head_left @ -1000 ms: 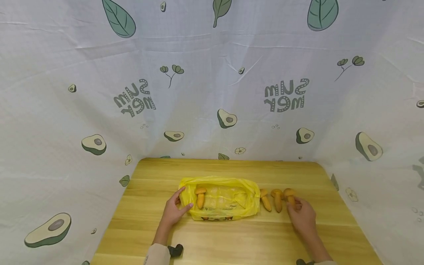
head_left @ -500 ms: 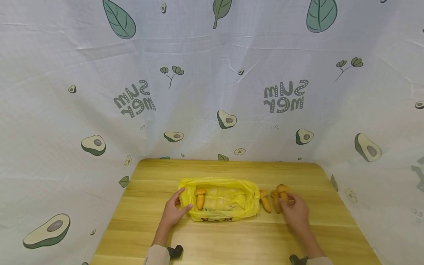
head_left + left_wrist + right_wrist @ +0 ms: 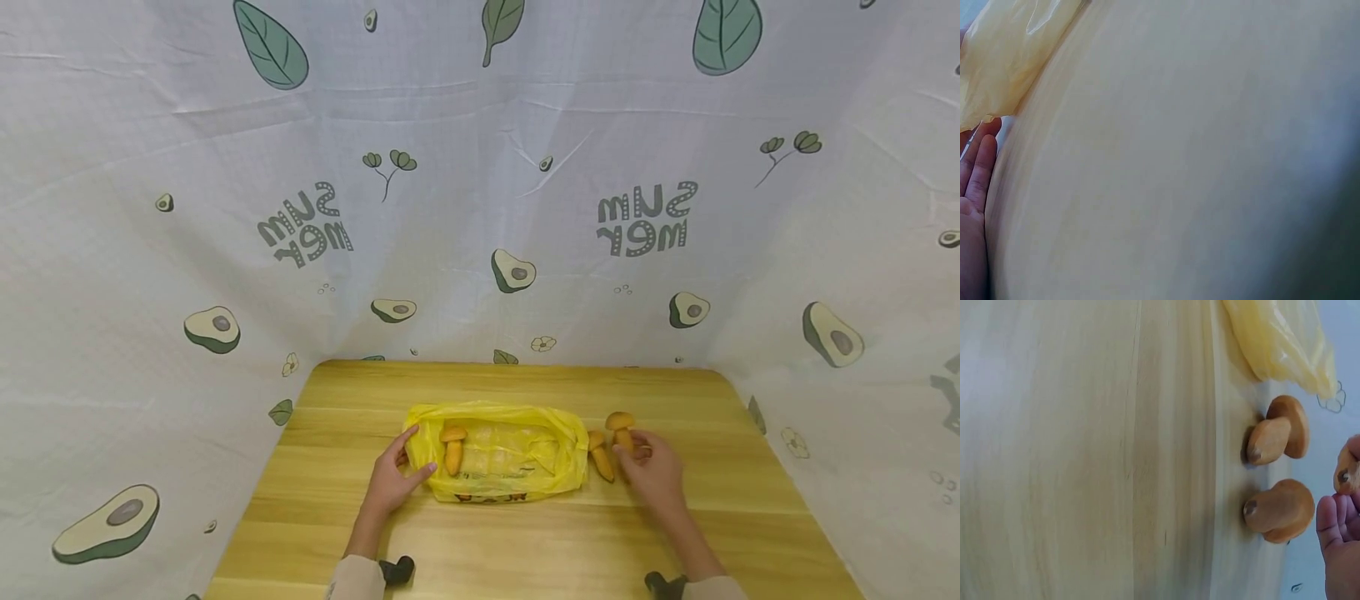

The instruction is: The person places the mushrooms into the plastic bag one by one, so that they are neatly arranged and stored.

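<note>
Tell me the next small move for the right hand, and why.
Probably carry the held mushroom left over the yellow bag: the right hand grips it just beside the bag, the left hand holds the bag's edge, and one mushroom inside already lies there.

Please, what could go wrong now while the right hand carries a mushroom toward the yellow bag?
1. The right hand grips its mushroom only by the stem, so it might slip and drop.
2. Two mushrooms lie on the table beside the hand; it may knock them.
3. The yellow bag is soft, and the left hand holds just one end, so the mouth could sag shut.
</note>
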Action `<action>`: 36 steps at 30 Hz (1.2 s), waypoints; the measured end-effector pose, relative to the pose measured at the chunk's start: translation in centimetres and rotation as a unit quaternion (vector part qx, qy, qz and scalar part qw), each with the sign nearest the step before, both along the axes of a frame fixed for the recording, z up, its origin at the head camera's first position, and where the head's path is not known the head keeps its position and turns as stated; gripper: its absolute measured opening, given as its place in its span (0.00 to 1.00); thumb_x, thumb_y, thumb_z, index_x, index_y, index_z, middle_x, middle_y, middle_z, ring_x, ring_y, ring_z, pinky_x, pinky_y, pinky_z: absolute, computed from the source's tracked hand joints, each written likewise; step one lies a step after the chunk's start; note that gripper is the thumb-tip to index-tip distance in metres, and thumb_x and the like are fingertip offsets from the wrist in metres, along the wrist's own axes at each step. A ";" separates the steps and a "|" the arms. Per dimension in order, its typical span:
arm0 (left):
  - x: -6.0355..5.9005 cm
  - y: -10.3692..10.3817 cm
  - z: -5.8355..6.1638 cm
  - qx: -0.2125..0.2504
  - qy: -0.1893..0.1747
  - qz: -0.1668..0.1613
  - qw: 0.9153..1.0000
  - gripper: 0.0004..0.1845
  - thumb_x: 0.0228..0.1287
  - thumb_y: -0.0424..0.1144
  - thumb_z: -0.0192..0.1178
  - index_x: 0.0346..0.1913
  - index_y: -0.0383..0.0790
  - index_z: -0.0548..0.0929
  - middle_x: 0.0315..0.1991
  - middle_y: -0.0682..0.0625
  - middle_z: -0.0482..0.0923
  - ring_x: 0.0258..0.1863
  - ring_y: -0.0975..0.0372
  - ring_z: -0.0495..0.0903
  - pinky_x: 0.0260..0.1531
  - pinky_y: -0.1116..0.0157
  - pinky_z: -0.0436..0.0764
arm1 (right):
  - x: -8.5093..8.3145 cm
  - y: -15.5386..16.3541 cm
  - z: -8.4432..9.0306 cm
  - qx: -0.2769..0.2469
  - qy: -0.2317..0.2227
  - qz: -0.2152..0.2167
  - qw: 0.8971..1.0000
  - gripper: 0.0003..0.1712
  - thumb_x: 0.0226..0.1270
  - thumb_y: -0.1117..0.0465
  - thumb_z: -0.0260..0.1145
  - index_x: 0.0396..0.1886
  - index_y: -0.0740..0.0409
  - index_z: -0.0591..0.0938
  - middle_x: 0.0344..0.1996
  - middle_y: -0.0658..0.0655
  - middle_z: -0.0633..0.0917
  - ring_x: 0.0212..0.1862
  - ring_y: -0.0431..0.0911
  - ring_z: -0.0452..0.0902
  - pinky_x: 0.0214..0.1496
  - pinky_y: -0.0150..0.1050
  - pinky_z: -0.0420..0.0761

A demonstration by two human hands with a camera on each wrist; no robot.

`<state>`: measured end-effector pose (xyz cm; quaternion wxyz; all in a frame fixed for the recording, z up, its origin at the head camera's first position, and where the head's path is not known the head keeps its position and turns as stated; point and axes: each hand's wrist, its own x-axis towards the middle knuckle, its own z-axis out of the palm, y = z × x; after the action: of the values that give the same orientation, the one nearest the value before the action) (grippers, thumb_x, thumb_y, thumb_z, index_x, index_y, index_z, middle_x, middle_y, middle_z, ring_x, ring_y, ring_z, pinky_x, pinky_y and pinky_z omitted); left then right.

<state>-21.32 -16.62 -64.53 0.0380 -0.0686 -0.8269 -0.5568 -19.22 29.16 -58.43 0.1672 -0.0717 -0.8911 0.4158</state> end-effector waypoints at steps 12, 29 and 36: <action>0.1 -0.1 0.1 0.003 -0.009 -0.001 1.000 0.43 0.61 0.47 0.75 0.77 0.49 0.68 0.74 0.41 0.70 0.65 0.50 0.78 0.66 0.47 0.76 | -0.5 -2.7 1.0 -0.017 -0.009 0.038 0.999 0.27 0.67 0.59 0.75 0.59 0.70 0.81 0.45 0.65 0.85 0.35 0.36 0.76 0.36 0.26 0.79; 0.1 0.0 0.2 0.004 -0.008 -0.004 1.000 0.43 0.62 0.49 0.75 0.78 0.49 0.67 0.74 0.39 0.69 0.64 0.47 0.79 0.65 0.46 0.76 | -1.2 -6.5 1.5 -0.051 -0.023 0.071 0.996 0.28 0.66 0.58 0.76 0.60 0.68 0.81 0.47 0.64 0.85 0.39 0.44 0.80 0.36 0.27 0.81; 0.1 0.0 0.1 0.007 -0.011 -0.001 1.000 0.43 0.61 0.49 0.75 0.78 0.51 0.68 0.74 0.40 0.70 0.64 0.48 0.79 0.65 0.45 0.76 | -1.3 -8.2 1.8 -0.052 -0.018 0.082 0.995 0.27 0.65 0.58 0.77 0.60 0.66 0.82 0.49 0.63 0.85 0.40 0.45 0.81 0.38 0.27 0.82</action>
<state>-21.21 -16.66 -64.48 0.0293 -0.0629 -0.8231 -0.5637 -20.55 20.99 -56.63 0.1127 -0.0148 -0.8739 0.4726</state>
